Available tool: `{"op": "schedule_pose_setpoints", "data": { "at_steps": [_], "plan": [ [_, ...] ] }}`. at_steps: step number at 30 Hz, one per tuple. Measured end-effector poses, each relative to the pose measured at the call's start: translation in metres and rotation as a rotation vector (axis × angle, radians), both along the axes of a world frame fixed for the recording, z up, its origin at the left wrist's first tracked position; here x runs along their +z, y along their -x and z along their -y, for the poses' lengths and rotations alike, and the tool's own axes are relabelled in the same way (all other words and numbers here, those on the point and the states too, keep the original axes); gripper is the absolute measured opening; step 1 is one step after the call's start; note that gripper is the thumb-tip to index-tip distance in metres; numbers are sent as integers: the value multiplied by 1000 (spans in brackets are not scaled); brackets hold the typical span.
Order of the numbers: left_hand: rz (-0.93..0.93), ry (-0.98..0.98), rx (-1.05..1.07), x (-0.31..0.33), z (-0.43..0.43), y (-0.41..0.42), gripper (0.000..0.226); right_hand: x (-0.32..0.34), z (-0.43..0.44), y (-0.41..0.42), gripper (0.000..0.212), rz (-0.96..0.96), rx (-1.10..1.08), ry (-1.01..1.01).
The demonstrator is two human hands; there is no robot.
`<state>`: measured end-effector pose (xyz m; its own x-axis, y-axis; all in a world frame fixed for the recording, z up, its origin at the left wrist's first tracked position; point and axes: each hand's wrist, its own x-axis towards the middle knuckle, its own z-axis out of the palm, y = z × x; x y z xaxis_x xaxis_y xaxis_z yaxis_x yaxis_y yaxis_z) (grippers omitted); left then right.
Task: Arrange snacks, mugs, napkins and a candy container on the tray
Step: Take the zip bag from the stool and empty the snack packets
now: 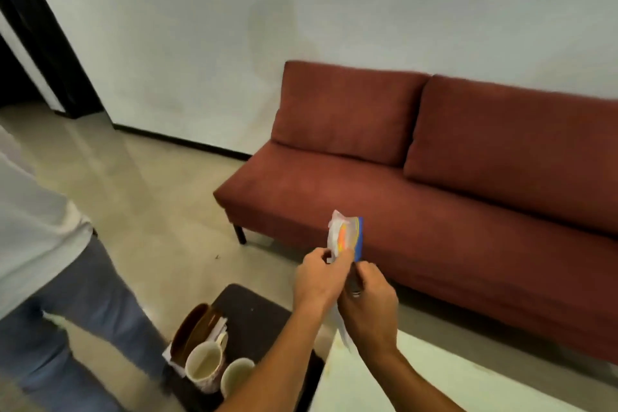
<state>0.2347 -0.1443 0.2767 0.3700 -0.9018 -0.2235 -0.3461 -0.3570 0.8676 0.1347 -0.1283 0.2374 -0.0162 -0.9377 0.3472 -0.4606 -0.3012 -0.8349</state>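
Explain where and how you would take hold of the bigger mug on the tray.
Probably pinch the rim of the bigger mug from above: it stands upright, mouth open, with the smaller mug and napkins crowding its sides.

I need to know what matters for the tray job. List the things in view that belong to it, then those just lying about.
Job: snack packet, gripped by the left hand and right hand; patterned mug; plain mug; napkins; brown bowl; dark tray.

Lying about: red sofa; white table; standing person.
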Motion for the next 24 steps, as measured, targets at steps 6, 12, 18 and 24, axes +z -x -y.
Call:
{"op": "schedule_pose_setpoints", "data": {
  "at_steps": [6,12,18,24],
  "plan": [
    [-10,46,-187,126,-21,81,30,118,-36,130,44,-361,254,292],
    [-79,58,-499,218,-52,164,19,193,-59,256,45,-686,230,638],
    [-172,-6,-672,271,-73,218,15,249,-83,326,41,-895,170,812],
    [-307,-92,-743,296,-74,231,18,324,-92,329,21,-885,146,771]
  ]
}}
